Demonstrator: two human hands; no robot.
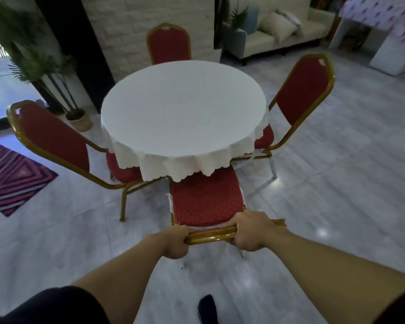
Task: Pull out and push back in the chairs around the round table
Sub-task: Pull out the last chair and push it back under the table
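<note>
Both hands, left hand point(176, 242) and right hand point(253, 231), fingers wrapped tight on gold chair back point(211, 237), red seat point(206, 199) partly hidden under round table point(182, 108), maybe touching cloth

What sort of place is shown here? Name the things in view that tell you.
Probably a reception or lounge space indoors: a round table under a white cloth, red banquet chairs with gold frames, and a cream sofa with cushions behind.

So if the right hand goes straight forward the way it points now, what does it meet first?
Probably the red seat cushion of the near chair, just beyond the right hand gripping its gold top rail; farther on, the white tablecloth hem.
</note>
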